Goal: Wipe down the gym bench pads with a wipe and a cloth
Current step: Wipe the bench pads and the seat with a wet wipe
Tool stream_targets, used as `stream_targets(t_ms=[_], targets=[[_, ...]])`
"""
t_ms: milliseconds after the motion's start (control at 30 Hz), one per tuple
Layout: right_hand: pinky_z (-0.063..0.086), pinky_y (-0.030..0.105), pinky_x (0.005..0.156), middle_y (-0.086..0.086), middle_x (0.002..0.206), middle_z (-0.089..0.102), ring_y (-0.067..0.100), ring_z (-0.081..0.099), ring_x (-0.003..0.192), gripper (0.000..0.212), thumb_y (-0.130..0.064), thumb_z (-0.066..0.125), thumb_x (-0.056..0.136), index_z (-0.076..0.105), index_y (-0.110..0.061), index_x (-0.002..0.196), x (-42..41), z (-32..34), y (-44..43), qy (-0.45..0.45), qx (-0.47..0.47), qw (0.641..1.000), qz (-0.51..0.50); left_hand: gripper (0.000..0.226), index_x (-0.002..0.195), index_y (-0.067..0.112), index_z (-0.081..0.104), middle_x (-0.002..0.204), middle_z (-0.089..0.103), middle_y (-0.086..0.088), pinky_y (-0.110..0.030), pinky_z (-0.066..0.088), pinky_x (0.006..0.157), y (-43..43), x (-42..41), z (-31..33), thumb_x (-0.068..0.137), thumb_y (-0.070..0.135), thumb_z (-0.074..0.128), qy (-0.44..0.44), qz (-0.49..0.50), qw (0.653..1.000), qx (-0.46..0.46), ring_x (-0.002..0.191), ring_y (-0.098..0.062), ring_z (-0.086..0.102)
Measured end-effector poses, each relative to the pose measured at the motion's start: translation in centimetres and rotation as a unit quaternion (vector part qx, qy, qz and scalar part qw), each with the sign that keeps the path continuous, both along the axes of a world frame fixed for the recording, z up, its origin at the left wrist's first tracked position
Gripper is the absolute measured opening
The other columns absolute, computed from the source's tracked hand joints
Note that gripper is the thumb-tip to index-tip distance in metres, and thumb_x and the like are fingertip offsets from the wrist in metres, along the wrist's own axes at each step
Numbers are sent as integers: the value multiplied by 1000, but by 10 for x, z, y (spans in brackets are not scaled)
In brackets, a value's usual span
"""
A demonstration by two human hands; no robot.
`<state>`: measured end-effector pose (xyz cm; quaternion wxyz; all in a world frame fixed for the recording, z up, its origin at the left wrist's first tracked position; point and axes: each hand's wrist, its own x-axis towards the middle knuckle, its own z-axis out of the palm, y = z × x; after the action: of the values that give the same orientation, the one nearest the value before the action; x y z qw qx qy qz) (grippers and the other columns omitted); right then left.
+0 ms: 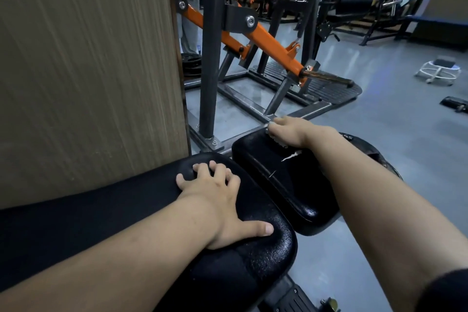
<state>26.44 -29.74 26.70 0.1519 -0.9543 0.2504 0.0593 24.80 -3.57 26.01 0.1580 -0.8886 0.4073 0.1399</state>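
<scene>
Two black bench pads fill the lower middle of the head view. The long back pad runs from the left edge, and my left hand lies flat on its end with fingers spread, holding nothing. The smaller seat pad sits to the right and has a torn white slit on top. At its far edge my right hand is closed over a crumpled white wipe, pressing it on the pad. Only scraps of the wipe show under the fingers.
A wood-grain panel stands close on the left. Ahead is a dark steel machine frame with an orange lever arm. A person's legs stand behind it. On the grey floor at right lie a white stool base and a black item.
</scene>
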Motion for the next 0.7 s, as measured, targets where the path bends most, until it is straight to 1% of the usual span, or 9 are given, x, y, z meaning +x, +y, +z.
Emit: stream_targets(t_ms=[67,200,267,367,433,500,567,633,700], targets=[[35,47,106,8,126,51,32,45,124,31,-52,28,89,52,-36,101,2,-1,7,14,-17,999,39,126,156,15,5,163,0,-11,-67,23,110,1,-1,0,64,100,22,1,0,1000,0,145,-43,7],[33,42,105,10,126,55,31,48,122,48,-49,25,93,54,-31,126,16,-10,37,32,-92,985,141,127,156,15,5,162,2,-12,-67,23,110,1,-1,1,64,100,22,-2,2,1000,-5,145,-43,6],[32,42,107,9,129,55,30,48,123,56,-51,19,90,52,-31,132,20,-13,47,26,-104,980,168,128,156,15,5,162,2,-12,-67,23,110,1,-1,3,63,100,23,0,5,1000,-3,144,-43,7],[27,40,111,6,136,53,26,44,130,60,-53,19,90,49,-32,138,11,-15,48,-2,-104,973,204,127,156,15,5,163,2,-11,-68,22,110,0,-2,4,64,100,24,6,5,1000,-4,144,-43,7],[20,37,116,4,148,45,20,35,138,66,-54,24,88,42,-30,146,-2,-16,51,-19,-105,965,240,126,156,14,6,162,2,-12,-68,22,110,0,-1,3,65,99,25,8,4,1000,-6,144,-44,6],[9,33,120,2,160,28,18,18,147,61,-48,33,95,30,-28,153,-15,-16,56,-22,-105,957,270,126,156,15,6,162,2,-13,-68,22,110,1,-1,2,65,99,24,7,3,1000,-6,144,-44,6],[-2,33,121,-3,165,9,16,2,151,60,-40,40,101,17,-29,156,-32,-18,59,-15,-91,954,284,127,157,15,5,163,2,-12,-68,23,110,1,0,1,64,100,22,4,1,1000,-6,144,-43,7],[-4,36,123,-6,165,-1,14,-7,151,63,-39,40,102,10,-29,157,-53,-20,61,-19,-86,953,291,127,157,15,4,163,2,-10,-67,24,109,1,0,1,63,100,21,0,0,1000,-4,144,-42,7],[-3,37,123,-8,164,-5,12,-8,151,64,-44,35,102,8,-29,157,-78,-24,65,-29,-88,952,291,127,157,15,4,163,3,-11,-66,24,110,1,-1,2,63,100,20,-1,1,1000,-2,144,-42,8]])
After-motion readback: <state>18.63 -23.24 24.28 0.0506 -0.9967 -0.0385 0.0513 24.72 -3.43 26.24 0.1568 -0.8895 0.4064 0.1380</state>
